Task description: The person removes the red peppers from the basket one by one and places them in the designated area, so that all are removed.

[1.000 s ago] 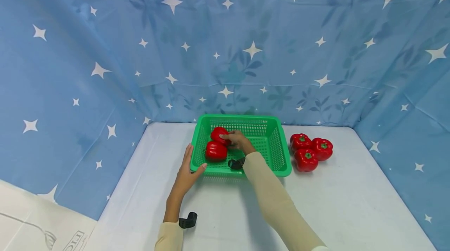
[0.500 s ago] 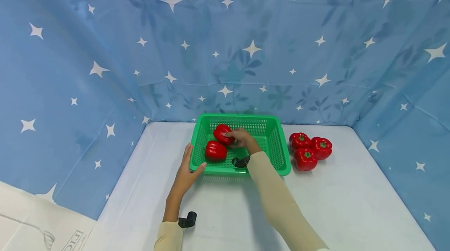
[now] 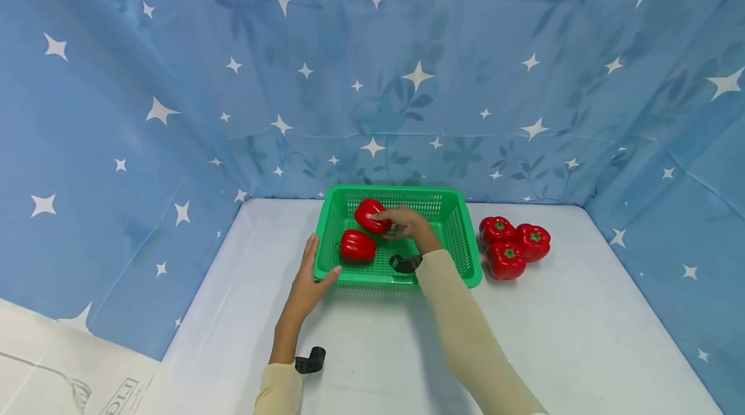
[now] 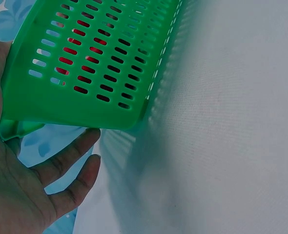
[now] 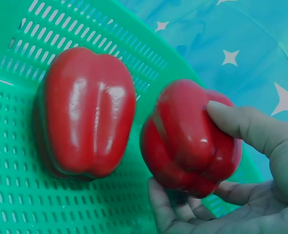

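Observation:
A green plastic basket (image 3: 401, 282) with slotted walls stands on the white table. Inside it, my right hand (image 3: 407, 221) holds a red bell pepper (image 3: 372, 216) between thumb and fingers. The right wrist view shows this held bell pepper (image 5: 188, 136) tilted, with the thumb on its side and fingertips beneath. Another red bell pepper (image 3: 357, 246) lies on its side in the basket's left part, apart from the held one. My left hand (image 3: 305, 289) rests at the basket's near left corner, fingers spread. In the left wrist view, that hand (image 4: 31, 180) touches the basket wall (image 4: 95, 107).
Three red bell peppers (image 3: 506, 260) stand bunched on the table (image 3: 559, 337) to the right of the basket. A blue curtain (image 3: 407, 79) with white stars hangs behind the table and along both sides. Printed pale cloth (image 3: 70, 363) shows at lower left.
My right hand has moved the held bell pepper right and away from me, opening a gap to the other one in the basket. The left hand has stayed at its corner.

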The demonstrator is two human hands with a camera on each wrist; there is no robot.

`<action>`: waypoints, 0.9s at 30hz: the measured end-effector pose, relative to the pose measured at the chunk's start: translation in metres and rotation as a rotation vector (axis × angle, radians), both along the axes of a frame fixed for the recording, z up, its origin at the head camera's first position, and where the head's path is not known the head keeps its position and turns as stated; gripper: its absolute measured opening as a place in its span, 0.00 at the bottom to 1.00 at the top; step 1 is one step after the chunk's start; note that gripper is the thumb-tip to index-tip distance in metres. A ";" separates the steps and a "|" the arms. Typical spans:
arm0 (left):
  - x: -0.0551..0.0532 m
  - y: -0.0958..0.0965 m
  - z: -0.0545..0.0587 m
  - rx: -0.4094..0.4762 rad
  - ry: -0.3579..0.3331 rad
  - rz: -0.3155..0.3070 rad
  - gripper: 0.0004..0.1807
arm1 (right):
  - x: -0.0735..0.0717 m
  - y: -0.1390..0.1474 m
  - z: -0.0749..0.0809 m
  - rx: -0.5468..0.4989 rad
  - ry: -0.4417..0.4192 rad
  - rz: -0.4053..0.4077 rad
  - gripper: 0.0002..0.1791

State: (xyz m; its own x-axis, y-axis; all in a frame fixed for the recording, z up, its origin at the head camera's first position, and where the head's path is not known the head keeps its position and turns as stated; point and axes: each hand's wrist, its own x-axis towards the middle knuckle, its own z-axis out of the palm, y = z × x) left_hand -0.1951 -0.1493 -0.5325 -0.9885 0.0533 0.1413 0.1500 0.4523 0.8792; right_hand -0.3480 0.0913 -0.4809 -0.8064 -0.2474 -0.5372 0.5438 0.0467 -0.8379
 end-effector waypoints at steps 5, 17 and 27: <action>0.000 0.001 -0.001 0.005 0.011 0.000 0.49 | 0.001 0.003 0.002 -0.011 0.026 0.031 0.29; 0.002 0.001 -0.004 0.005 0.028 -0.001 0.49 | 0.013 0.013 0.009 -0.244 0.117 0.058 0.35; 0.000 0.000 -0.003 0.009 0.040 -0.004 0.50 | 0.022 0.022 0.025 -0.445 0.200 0.049 0.38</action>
State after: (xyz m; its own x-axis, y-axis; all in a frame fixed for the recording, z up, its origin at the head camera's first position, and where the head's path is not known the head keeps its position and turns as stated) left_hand -0.1950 -0.1495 -0.5358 -0.9819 0.0558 0.1811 0.1869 0.4439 0.8764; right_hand -0.3265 0.1131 -0.4558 -0.8645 -0.4580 -0.2069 0.3767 -0.3179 -0.8701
